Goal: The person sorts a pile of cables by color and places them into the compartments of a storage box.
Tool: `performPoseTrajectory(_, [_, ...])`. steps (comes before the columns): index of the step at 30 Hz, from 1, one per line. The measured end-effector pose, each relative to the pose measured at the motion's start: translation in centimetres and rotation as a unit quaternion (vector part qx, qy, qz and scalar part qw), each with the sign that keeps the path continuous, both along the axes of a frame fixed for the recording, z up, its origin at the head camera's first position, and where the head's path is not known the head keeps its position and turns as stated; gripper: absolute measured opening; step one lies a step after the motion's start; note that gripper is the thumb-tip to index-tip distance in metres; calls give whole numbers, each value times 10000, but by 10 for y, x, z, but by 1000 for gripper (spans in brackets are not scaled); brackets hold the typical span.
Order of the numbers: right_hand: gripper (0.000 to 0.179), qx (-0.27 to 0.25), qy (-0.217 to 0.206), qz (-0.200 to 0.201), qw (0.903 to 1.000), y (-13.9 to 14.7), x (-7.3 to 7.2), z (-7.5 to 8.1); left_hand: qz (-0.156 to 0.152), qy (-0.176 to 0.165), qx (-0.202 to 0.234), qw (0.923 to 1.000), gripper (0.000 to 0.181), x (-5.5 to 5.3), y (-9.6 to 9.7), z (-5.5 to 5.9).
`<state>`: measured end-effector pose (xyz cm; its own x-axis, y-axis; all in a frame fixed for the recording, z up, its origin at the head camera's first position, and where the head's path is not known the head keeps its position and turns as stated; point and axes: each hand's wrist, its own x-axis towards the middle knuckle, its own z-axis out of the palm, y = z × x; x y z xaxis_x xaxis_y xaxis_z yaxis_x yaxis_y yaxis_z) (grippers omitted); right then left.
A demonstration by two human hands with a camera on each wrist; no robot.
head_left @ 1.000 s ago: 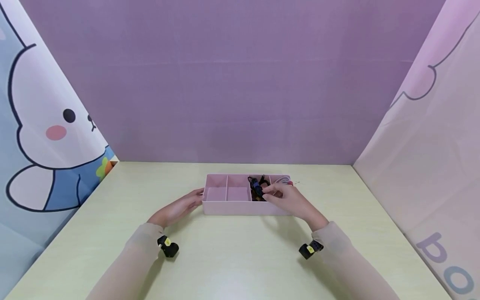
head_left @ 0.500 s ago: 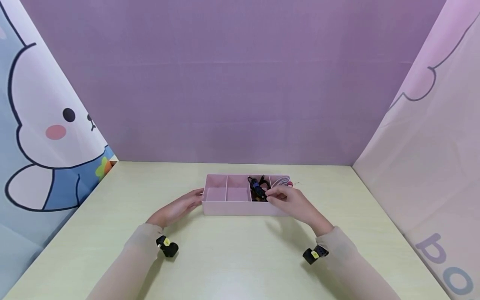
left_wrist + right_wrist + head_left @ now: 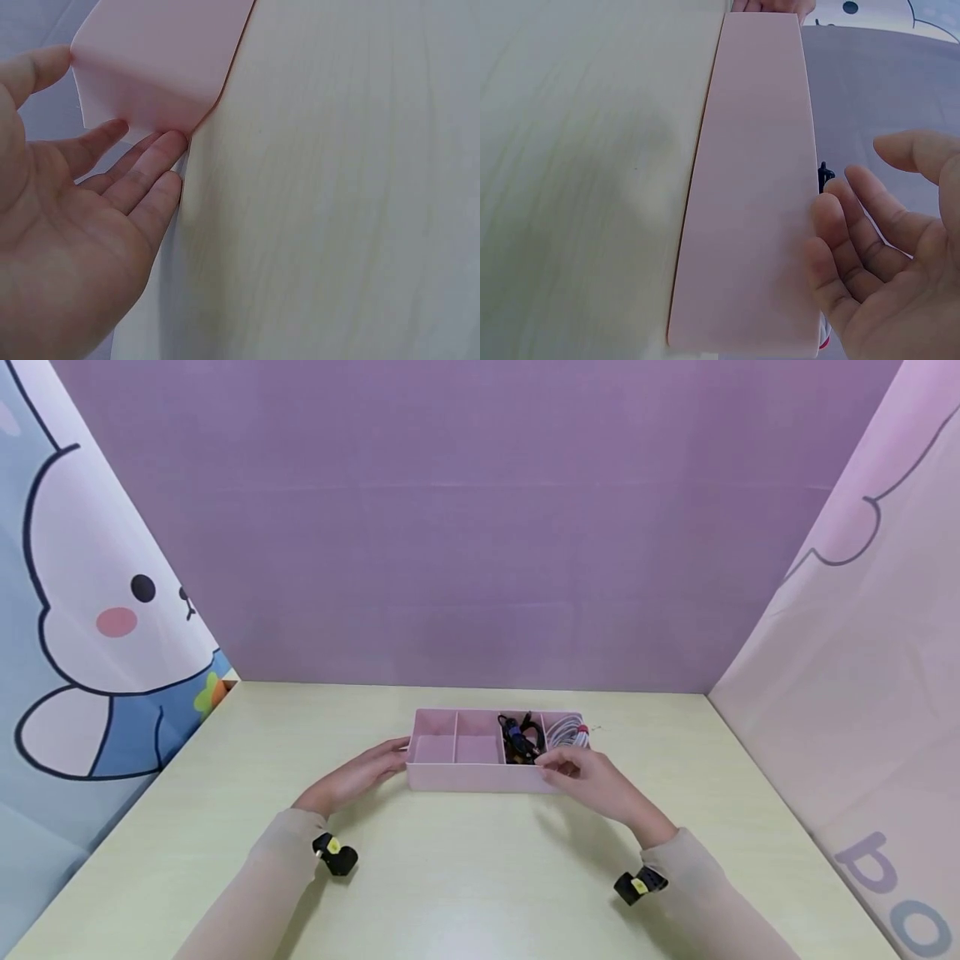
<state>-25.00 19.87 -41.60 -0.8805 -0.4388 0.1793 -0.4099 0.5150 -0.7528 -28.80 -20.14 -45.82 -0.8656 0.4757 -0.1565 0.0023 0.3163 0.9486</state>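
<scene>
A pink divided box (image 3: pixel 472 778) sits on the table, its long side toward me. My left hand (image 3: pixel 363 772) rests its fingertips against the left end; in the left wrist view the fingers (image 3: pixel 154 169) are extended and touch the pink wall. A bundled black cable (image 3: pixel 519 737) lies in the third compartment from the left. In the rightmost one is a coiled white cable (image 3: pixel 567 730) with a red tie. My right hand (image 3: pixel 592 783) is at the front rim near these compartments. In the right wrist view its thumb stands apart from loosely bent fingers, with nothing between them.
The pale wooden table (image 3: pixel 465 877) reaches back to a purple backdrop (image 3: pixel 465 527). Printed cloth panels stand at the left (image 3: pixel 90 610) and right (image 3: pixel 862 693). Two left compartments (image 3: pixel 435 747) show bare pink floors. Black cameras are strapped to both wrists.
My right hand has drawn back from the black cable toward the front right of the box, uncovering the white cable. The left hand stays at the left end.
</scene>
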Motion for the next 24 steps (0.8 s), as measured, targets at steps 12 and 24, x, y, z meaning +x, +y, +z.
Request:
performPoseTrajectory(12, [19,14,-82,131,9999,12,3,-6,288,140,-262,9991,60,8,0,5])
performPoseTrajectory(24, [23,185,-120,-45,9997,21,7,-6,278,408,16,9988,60,13,-2,8])
